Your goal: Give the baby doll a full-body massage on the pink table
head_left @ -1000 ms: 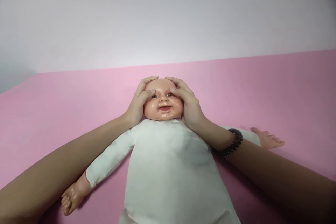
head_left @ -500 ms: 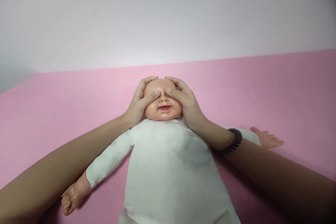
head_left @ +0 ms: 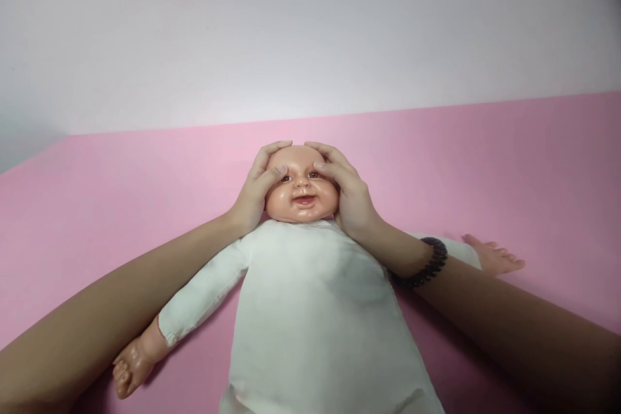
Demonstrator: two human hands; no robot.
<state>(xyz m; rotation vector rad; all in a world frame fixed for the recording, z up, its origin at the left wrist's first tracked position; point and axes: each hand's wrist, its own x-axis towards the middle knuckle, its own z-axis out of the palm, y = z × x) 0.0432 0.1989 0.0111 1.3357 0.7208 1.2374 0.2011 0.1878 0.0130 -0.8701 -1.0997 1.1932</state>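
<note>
A baby doll in a white garment (head_left: 315,310) lies on its back on a pink surface (head_left: 121,194), head away from me. My left hand (head_left: 255,191) cups the left side of the doll's head (head_left: 301,191), its thumb resting beside the eye. My right hand (head_left: 350,197) cups the right side in the same way, thumb by the other eye; fingers of both hands curl over the crown. A dark bead bracelet (head_left: 427,265) sits on my right wrist. The doll's eyes are uncovered.
The doll's arms spread out to either side, one small hand (head_left: 130,365) at the lower left and one (head_left: 492,255) at the right. A plain white wall (head_left: 310,32) rises behind the pink surface.
Half a second ago both thumbs lay across the doll's eyes; they have slid outward to the temples and the eyes show again, as they did a second ago.
</note>
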